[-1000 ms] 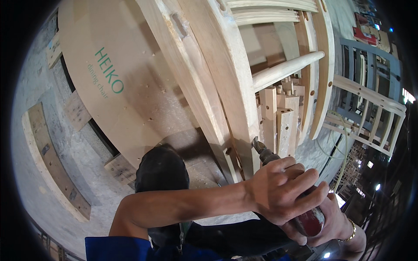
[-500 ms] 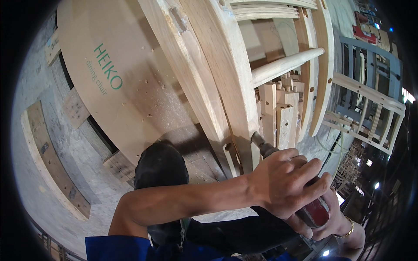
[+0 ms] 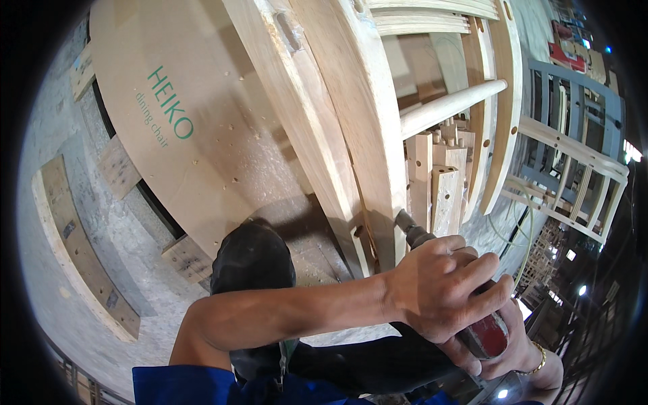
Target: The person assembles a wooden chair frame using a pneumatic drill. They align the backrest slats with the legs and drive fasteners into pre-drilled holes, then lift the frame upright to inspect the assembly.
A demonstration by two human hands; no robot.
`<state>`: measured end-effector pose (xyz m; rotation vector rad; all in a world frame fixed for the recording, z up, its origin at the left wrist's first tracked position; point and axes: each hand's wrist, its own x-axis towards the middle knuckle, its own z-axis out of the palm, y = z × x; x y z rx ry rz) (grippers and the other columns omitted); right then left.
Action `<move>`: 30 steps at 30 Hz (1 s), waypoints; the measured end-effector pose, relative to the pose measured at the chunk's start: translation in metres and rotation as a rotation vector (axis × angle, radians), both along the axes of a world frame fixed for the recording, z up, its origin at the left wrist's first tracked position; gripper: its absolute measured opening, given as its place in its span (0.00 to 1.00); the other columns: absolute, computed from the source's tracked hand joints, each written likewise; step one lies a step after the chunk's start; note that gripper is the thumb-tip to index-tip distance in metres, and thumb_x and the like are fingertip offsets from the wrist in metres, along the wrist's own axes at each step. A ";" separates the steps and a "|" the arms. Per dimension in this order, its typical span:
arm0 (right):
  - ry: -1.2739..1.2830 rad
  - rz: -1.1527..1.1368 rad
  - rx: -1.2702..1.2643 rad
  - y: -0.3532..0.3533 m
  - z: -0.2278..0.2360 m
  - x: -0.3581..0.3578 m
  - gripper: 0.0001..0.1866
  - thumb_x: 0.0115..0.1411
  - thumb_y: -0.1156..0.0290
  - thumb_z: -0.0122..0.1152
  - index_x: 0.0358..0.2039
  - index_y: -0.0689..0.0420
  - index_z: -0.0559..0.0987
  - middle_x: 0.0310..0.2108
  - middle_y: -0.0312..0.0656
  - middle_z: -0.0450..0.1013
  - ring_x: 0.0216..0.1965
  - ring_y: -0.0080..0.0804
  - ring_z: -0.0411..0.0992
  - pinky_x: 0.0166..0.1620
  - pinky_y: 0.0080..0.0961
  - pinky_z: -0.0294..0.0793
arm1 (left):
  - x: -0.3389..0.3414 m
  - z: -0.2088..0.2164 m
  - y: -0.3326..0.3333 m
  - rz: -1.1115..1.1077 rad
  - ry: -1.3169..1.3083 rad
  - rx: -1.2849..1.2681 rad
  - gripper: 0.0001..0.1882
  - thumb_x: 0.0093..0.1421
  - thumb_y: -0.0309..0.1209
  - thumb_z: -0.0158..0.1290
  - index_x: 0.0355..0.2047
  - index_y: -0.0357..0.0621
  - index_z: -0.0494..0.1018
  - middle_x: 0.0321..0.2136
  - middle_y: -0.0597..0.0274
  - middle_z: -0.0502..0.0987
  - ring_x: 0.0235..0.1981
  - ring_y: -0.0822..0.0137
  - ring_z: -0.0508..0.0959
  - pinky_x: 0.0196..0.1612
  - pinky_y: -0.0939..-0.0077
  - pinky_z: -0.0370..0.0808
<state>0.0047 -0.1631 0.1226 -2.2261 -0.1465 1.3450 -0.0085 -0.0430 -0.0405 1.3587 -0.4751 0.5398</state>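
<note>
Both hands are wrapped round a hand-held power tool [image 3: 487,335] with a dark grey nose and a red rear end; its exact kind is unclear. My left hand [image 3: 442,287] grips it from above, fingers curled over the body. Lower and to the right, my right hand [image 3: 514,347] closes round the rear part, a gold bracelet on its wrist. The tool's metal nose meets the side of a pale wooden curved rail [image 3: 358,108], near its lower end. Any bit at the contact point is too small to make out.
Beside that rail lies another wooden rail [image 3: 317,142]. A round crossbar [image 3: 452,108] joins the frame's sides. Wood blocks [image 3: 443,192] stand behind it. A cardboard sheet [image 3: 202,182] with wood crumbs lies under my dark shoe [image 3: 253,260]. A pale chair frame [image 3: 580,162] stands at right.
The wooden frame and the tool's nose appear slightly farther right in the picture, partly from a small head shift. Both hands keep their grip.
</note>
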 end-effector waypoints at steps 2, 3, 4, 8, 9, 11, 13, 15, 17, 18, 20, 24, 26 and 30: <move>0.028 -0.011 0.017 -0.005 -0.001 0.001 0.37 0.36 0.66 0.75 0.50 0.57 0.72 0.35 0.42 0.78 0.33 0.36 0.81 0.39 0.24 0.78 | 0.001 0.000 0.000 0.022 -0.007 -0.006 0.50 0.54 0.77 0.37 0.41 0.35 0.73 0.25 0.57 0.68 0.18 0.68 0.76 0.18 0.74 0.71; 0.048 -0.014 0.008 -0.007 -0.001 0.002 0.37 0.35 0.66 0.75 0.50 0.56 0.72 0.35 0.42 0.78 0.33 0.36 0.81 0.39 0.24 0.78 | 0.001 0.001 0.000 0.030 -0.009 -0.007 0.49 0.55 0.76 0.37 0.41 0.35 0.74 0.26 0.57 0.68 0.18 0.68 0.76 0.18 0.74 0.71; 0.082 -0.017 0.007 -0.009 0.000 0.004 0.39 0.34 0.65 0.75 0.51 0.57 0.72 0.38 0.43 0.77 0.36 0.35 0.80 0.42 0.25 0.77 | 0.000 0.001 0.001 -0.008 0.008 -0.007 0.50 0.52 0.77 0.40 0.41 0.34 0.73 0.27 0.56 0.68 0.19 0.65 0.77 0.20 0.71 0.71; 0.178 -0.069 0.035 -0.014 0.001 0.005 0.45 0.31 0.62 0.77 0.53 0.58 0.70 0.46 0.43 0.72 0.44 0.32 0.75 0.50 0.25 0.72 | -0.006 0.001 0.003 -0.080 0.054 -0.014 0.52 0.46 0.77 0.46 0.42 0.32 0.72 0.30 0.50 0.70 0.21 0.58 0.78 0.26 0.64 0.73; 0.156 -0.118 0.065 -0.013 -0.002 0.003 0.42 0.32 0.63 0.76 0.51 0.57 0.71 0.41 0.43 0.75 0.39 0.34 0.78 0.46 0.25 0.75 | -0.006 0.001 0.002 -0.082 0.065 -0.013 0.52 0.46 0.77 0.46 0.42 0.32 0.72 0.31 0.49 0.70 0.21 0.58 0.78 0.27 0.64 0.73; 0.179 -0.136 0.083 -0.014 -0.002 0.004 0.43 0.32 0.62 0.77 0.52 0.57 0.71 0.42 0.43 0.74 0.40 0.34 0.77 0.46 0.26 0.74 | -0.005 0.003 -0.003 0.013 0.063 -0.036 0.48 0.53 0.75 0.40 0.42 0.34 0.73 0.28 0.55 0.70 0.20 0.64 0.77 0.23 0.69 0.73; 0.219 -0.131 0.053 -0.020 0.004 0.006 0.49 0.31 0.58 0.80 0.55 0.58 0.68 0.50 0.44 0.68 0.50 0.32 0.71 0.53 0.28 0.68 | -0.008 0.004 -0.006 0.042 0.081 -0.059 0.46 0.58 0.73 0.36 0.42 0.36 0.74 0.27 0.57 0.70 0.22 0.65 0.78 0.23 0.70 0.73; 0.161 -0.231 0.029 -0.019 0.006 -0.005 0.51 0.30 0.56 0.81 0.56 0.58 0.68 0.52 0.45 0.66 0.54 0.32 0.68 0.55 0.29 0.66 | -0.013 0.007 -0.006 0.004 0.118 -0.072 0.45 0.59 0.72 0.34 0.42 0.37 0.74 0.28 0.56 0.72 0.27 0.62 0.79 0.27 0.67 0.75; 0.102 -0.246 -0.009 -0.020 0.005 -0.010 0.49 0.31 0.56 0.81 0.54 0.58 0.68 0.51 0.45 0.66 0.54 0.33 0.68 0.54 0.31 0.67 | -0.010 0.008 -0.008 0.088 0.107 -0.077 0.43 0.62 0.70 0.32 0.42 0.40 0.75 0.31 0.56 0.73 0.31 0.59 0.79 0.30 0.64 0.76; 0.090 -0.176 -0.020 -0.021 0.006 -0.009 0.48 0.31 0.56 0.81 0.53 0.58 0.68 0.50 0.45 0.66 0.53 0.32 0.69 0.53 0.30 0.69 | -0.008 0.011 -0.008 0.127 0.099 -0.086 0.42 0.63 0.69 0.30 0.42 0.41 0.75 0.32 0.56 0.74 0.33 0.58 0.79 0.32 0.62 0.77; 0.067 -0.038 -0.042 -0.024 0.008 -0.007 0.46 0.32 0.57 0.81 0.52 0.59 0.69 0.49 0.44 0.68 0.50 0.32 0.71 0.50 0.29 0.71 | -0.010 0.016 -0.006 0.097 0.123 -0.074 0.37 0.66 0.63 0.30 0.42 0.44 0.75 0.34 0.55 0.75 0.34 0.57 0.78 0.33 0.64 0.77; -0.011 0.214 -0.160 -0.026 0.009 -0.008 0.40 0.33 0.57 0.80 0.47 0.59 0.73 0.44 0.42 0.71 0.44 0.30 0.74 0.43 0.26 0.74 | -0.012 0.016 -0.008 0.109 0.135 -0.092 0.25 0.65 0.52 0.41 0.40 0.44 0.75 0.29 0.58 0.73 0.24 0.66 0.74 0.24 0.75 0.71; 0.056 0.136 -0.090 -0.011 0.005 0.003 0.37 0.33 0.56 0.79 0.43 0.59 0.74 0.41 0.42 0.72 0.41 0.30 0.75 0.40 0.24 0.75 | -0.010 0.015 -0.009 0.110 0.116 -0.108 0.19 0.62 0.46 0.47 0.40 0.45 0.75 0.28 0.60 0.73 0.22 0.70 0.72 0.21 0.78 0.67; 0.266 -0.027 -0.157 -0.042 0.006 -0.010 0.34 0.33 0.56 0.79 0.39 0.59 0.76 0.37 0.42 0.74 0.37 0.29 0.76 0.37 0.22 0.76 | -0.008 0.010 -0.011 0.193 0.081 -0.103 0.14 0.53 0.34 0.57 0.40 0.47 0.76 0.26 0.64 0.73 0.20 0.74 0.69 0.19 0.82 0.64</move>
